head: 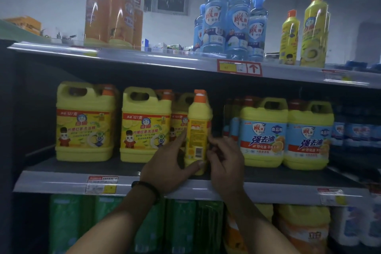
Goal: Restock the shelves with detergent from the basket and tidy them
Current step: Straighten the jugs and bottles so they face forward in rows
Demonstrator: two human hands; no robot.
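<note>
**Slim bottle upright at the shelf front, both hands on it**

The slim yellow bottle (199,130) with the orange cap stands upright at the front of the middle shelf (61,181), its long axis vertical. It is in the gap between the yellow jugs (84,121) on the left and the blue-label jugs (263,132) on the right, just in front of the third yellow jug. Whether its base already rests on the shelf board I cannot tell, because the hands cover it.

The left hand (169,169) holds the lower part of the bottle from the left side, with its thumb (198,165) across the front near the base. The right hand (224,163) comes from the right with curled fingers that lie against the bottle's right edge – it seems to be a light pinch and not a full grip. Both hands are equally near, one on each side.

The relation that matters is the facing: the barcode label looks outward to the person, so the front label looks into the shelf. I judge that the next move calls for a turn of the bottle about its vertical axis – the two hands on opposite sides are well placed for this. The bottle is tall and narrow, so it could tip against the jugs if it is pushed high up. The basket is not in view
</note>
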